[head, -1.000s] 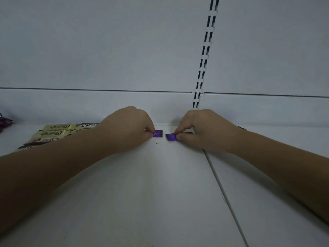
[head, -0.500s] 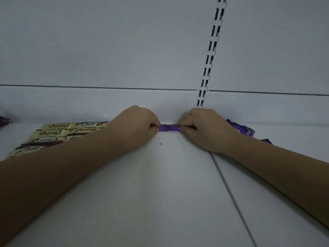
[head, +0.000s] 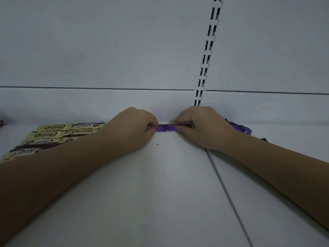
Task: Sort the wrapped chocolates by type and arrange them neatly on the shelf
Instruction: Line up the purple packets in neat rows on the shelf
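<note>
Two small purple-wrapped chocolates lie end to end against the shelf's back wall. My left hand (head: 132, 128) pinches the left purple chocolate (head: 160, 128), and my right hand (head: 201, 126) pinches the right purple chocolate (head: 171, 126). Their inner ends nearly touch. A group of cream and brown "Choco" bars (head: 51, 134) lies in rows at the back left, partly hidden by my left forearm. Behind my right wrist a loose heap of purple chocolates (head: 239, 128) shows.
The white shelf (head: 142, 193) has a seam (head: 226, 189) running from front right to the back. A slotted upright (head: 207, 56) rises on the back wall. A tiny scrap (head: 157, 144) lies just in front of my hands. A dark wrapper edge (head: 1, 122) shows at far left.
Both hands moved back to the wall with a purple chocolate each and brought the two pieces together end to end. The view shifted, showing more purple chocolates at the right.
</note>
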Demonstrator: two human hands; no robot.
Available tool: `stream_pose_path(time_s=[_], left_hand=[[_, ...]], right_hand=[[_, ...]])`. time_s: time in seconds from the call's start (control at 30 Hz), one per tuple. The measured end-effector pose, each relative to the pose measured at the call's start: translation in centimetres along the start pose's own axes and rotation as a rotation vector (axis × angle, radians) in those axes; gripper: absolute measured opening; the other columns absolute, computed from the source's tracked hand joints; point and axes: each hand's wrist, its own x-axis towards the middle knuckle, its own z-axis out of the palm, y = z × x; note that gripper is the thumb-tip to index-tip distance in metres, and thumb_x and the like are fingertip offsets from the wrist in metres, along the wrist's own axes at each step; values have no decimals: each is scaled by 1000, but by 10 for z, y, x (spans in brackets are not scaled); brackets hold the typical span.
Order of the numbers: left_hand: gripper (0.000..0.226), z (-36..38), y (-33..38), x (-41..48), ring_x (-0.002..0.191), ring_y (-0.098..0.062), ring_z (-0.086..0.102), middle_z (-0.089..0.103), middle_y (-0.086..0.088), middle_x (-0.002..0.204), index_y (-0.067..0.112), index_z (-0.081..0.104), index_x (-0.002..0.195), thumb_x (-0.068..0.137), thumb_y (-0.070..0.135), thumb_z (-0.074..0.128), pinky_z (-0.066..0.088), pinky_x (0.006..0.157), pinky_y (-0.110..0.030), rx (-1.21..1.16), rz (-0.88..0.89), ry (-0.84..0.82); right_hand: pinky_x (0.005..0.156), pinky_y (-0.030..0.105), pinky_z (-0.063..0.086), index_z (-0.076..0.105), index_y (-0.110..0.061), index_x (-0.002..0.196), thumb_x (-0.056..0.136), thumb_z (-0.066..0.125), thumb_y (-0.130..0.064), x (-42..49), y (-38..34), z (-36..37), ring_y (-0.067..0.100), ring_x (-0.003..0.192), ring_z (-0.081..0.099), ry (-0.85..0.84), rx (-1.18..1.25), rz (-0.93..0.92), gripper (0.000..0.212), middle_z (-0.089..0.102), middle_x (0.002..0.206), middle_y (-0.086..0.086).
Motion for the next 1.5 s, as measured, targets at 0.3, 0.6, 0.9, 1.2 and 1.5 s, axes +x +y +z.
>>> stream_pose_path(time_s=[0.3, 0.6, 0.9, 1.2, 1.5], left_hand=[[27, -15, 50, 2, 84, -16, 57, 68, 7, 97, 27, 68, 106, 88, 38, 52, 48, 79, -30, 15, 137, -34], [36, 18, 120, 43, 79, -25, 61, 67, -5, 83, 14, 67, 90, 84, 46, 54, 54, 73, -41, -22, 193, -107], [29, 9, 130, 54, 72, -21, 59, 71, -17, 93, 4, 72, 86, 74, 30, 70, 49, 66, -29, -190, 19, -245], [19, -26, 67, -19, 59, 4, 56, 66, 16, 76, 36, 66, 86, 68, 40, 70, 42, 59, -20, -108, 35, -292], [42, -31, 20, -42, 79, -3, 53, 56, 16, 90, 49, 66, 101, 72, 62, 39, 45, 74, -27, 82, 72, -222]], right_hand=[[69, 22, 42, 74, -27, 98, 80, 70, -33, -32, 34, -94, 9, 83, 61, -262, -83, 335, 20, 67, 86, -13], [72, 38, 57, 73, -10, 88, 74, 68, -55, -66, 46, -73, 24, 80, 67, -237, -136, 468, 48, 73, 83, 9], [54, 25, 36, 69, -5, 80, 88, 61, -27, -61, 54, -92, 17, 56, 48, -92, -18, 428, 25, 62, 64, 6], [54, 14, 45, 71, -31, 101, 90, 60, -20, -49, 12, -83, 5, 54, 57, -243, 367, 252, 20, 69, 67, -6], [89, 20, 37, 74, -35, 94, 88, 62, -26, -41, -16, -25, 5, 102, 50, -149, 216, 128, 15, 51, 107, -14]])
